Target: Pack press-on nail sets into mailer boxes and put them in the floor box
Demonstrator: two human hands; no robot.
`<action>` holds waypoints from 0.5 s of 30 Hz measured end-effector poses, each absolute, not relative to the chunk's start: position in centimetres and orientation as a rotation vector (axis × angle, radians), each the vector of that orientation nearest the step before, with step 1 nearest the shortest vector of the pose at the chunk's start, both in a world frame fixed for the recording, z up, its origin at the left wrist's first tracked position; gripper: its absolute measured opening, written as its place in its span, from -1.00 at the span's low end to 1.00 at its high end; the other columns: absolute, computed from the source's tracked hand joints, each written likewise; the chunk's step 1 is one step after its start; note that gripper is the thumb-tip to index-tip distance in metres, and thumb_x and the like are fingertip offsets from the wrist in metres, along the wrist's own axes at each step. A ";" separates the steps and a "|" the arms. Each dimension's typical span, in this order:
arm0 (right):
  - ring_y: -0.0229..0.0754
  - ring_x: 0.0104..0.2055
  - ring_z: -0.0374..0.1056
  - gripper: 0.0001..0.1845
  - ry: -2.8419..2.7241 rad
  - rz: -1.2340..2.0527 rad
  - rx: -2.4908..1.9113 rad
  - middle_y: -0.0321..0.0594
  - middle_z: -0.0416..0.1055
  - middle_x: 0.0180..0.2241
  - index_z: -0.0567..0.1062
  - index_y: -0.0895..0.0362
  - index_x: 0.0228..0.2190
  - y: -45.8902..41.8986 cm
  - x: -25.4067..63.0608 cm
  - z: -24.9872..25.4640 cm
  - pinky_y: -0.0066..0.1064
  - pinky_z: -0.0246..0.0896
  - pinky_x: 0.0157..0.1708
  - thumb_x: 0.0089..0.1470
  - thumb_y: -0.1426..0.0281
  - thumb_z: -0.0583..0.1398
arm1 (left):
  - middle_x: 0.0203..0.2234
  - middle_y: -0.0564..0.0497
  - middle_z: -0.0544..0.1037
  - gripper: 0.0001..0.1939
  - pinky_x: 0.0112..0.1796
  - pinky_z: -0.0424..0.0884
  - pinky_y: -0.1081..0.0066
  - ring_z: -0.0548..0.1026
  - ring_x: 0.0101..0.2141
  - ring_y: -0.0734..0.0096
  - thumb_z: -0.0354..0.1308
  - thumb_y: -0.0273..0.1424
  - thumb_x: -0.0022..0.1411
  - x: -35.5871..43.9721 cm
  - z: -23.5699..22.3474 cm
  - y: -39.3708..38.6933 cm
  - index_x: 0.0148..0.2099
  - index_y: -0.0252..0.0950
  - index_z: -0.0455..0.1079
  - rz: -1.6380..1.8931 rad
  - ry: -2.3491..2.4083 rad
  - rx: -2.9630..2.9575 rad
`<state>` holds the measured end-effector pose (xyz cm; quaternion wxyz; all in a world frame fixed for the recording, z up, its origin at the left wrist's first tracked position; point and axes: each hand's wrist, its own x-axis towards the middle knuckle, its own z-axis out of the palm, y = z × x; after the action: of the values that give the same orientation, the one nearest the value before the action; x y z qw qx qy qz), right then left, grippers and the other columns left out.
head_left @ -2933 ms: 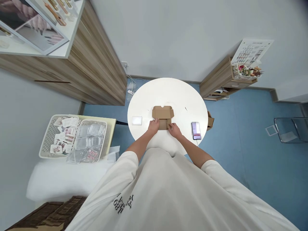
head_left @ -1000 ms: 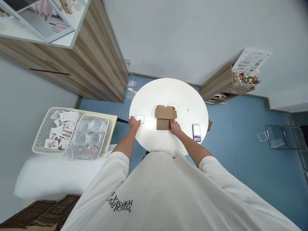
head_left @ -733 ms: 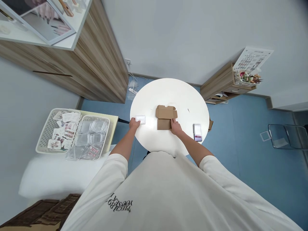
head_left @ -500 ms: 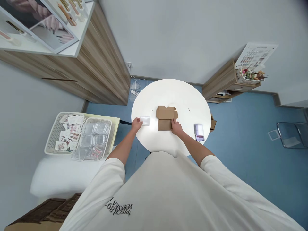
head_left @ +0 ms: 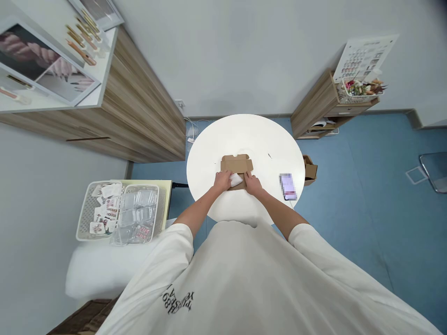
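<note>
On the round white table an open brown cardboard box lies with its flapped lid folded back toward the wall. My left hand is closed on a small white translucent packet, which sits over the left part of the box's tray. At the tray's right side, my right hand grips the edge of the cardboard box. The packet's contents cannot be made out. A phone, its screen blurred, rests on the table to the right of my right hand.
To the left, a white basket of printed cards and a basket of clear plastic boxes stand on a side table. A wooden cabinet rises at the back left. Another cardboard box is below the table's right edge.
My left hand has carried the white packet from the table's left side rightward over the box. My right hand stays at the box's right edge. The camera view has shifted slightly.
</note>
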<state>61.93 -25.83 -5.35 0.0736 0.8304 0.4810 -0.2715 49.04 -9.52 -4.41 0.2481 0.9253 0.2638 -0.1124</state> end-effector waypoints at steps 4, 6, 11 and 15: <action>0.07 0.06 0.25 -0.16 1.446 -0.833 2.507 0.10 -0.01 0.36 -0.01 0.12 0.37 -26.0 62.0 -5.3 -0.21 0.24 -0.03 0.18 0.36 0.23 | 0.00 -0.10 0.54 -0.64 0.05 0.28 0.11 0.48 0.03 0.06 0.18 -0.50 0.24 50.7 -5.6 -11.1 0.07 -0.16 0.43 -0.451 0.602 2.564; 0.08 0.06 0.25 -0.14 1.449 -0.835 2.505 0.10 -0.01 0.36 0.00 0.13 0.37 -26.1 62.0 -5.2 -0.20 0.24 -0.03 0.16 0.36 0.24 | 0.03 -0.09 0.53 -0.58 0.06 0.28 0.12 0.47 0.04 0.06 0.18 -0.51 0.24 51.2 -5.9 -11.5 0.14 -0.14 0.42 -0.449 0.589 2.544; 0.08 0.07 0.24 -0.16 1.453 -0.838 2.509 0.08 -0.03 0.37 0.00 0.11 0.36 -26.2 62.1 -5.2 -0.21 0.24 -0.03 0.18 0.38 0.23 | 0.10 -0.12 0.47 -0.48 0.01 0.34 0.19 0.46 0.07 0.07 0.09 -0.53 0.30 51.2 -6.1 -12.1 0.28 -0.16 0.31 -0.354 0.615 2.511; 0.06 0.05 0.25 -0.15 1.459 -0.830 2.511 0.11 -0.01 0.35 -0.04 0.12 0.37 -26.3 62.1 -5.3 -0.22 0.24 -0.04 0.19 0.37 0.24 | 0.10 -0.18 0.43 -0.54 0.04 0.33 0.16 0.43 0.09 0.08 0.04 -0.58 0.30 49.8 -6.2 -13.4 0.21 -0.22 0.35 -0.316 0.576 2.609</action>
<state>62.11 -26.29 -5.30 0.0606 0.8299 0.4820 -0.2742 49.77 -13.37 -6.19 0.2235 0.9452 0.2088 -0.1143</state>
